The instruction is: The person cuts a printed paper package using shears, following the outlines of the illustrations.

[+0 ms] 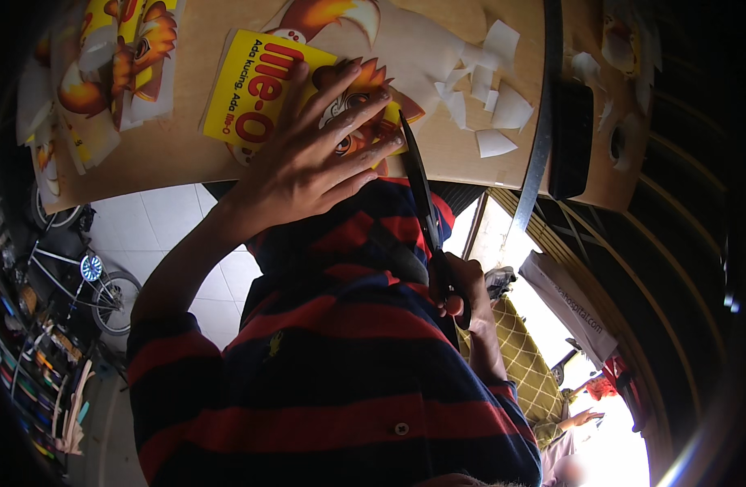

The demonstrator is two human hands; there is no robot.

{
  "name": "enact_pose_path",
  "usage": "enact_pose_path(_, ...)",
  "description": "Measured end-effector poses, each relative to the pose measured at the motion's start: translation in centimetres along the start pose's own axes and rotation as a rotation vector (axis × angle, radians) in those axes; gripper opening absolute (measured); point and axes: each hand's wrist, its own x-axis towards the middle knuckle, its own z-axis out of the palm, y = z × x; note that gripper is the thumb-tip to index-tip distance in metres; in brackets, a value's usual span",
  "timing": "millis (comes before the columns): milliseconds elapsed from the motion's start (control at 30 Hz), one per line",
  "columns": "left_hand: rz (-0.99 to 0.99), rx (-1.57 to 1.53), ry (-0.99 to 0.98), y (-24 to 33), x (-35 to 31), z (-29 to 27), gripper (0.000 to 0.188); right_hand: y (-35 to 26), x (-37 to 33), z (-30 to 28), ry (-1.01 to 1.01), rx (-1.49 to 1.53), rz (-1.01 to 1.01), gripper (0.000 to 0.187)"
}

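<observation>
My left hand (304,162) lies flat with spread fingers on a yellow printed sheet (227,89) with an orange cartoon cat, pressing it to the brown tabletop (178,158). In my right hand (469,280) is a pair of black-handled scissors (422,191), fingers in the loops. The long dark blades point up and away from me, with the tip at the sheet's right edge, just beyond my left fingertips. Whether the blades are parted is hard to see. My left hand covers part of the cat picture.
White paper scraps (511,109) lie right of the sheet. Similar cat cut-outs (150,61) overlap at the left. A metal ruler (543,122) and a black flat object (571,142) lie at the right. A bicycle (105,284) stands lower left; another person's hand (584,417) shows lower right.
</observation>
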Motion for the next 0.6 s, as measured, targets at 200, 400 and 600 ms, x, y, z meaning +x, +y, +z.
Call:
enact_pose_path(200, -0.002, -0.003, 0.013, -0.11, -0.10, 0.16, 0.046, -0.36, -0.02, 0.09, 0.002, 0.019, 0.012, 0.085)
enact_pose_path(400, -0.001, 0.006, 0.004, -0.12, -0.14, 0.19, 0.045, -0.06, 0.02, 0.07, 0.010, 0.023, -0.008, 0.086)
enact_pose_path(600, 0.001, -0.011, 0.012, -0.20, -0.17, 0.30, 0.045, -0.34, 0.08, 0.22, 0.016, 0.033, -0.001, 0.086)
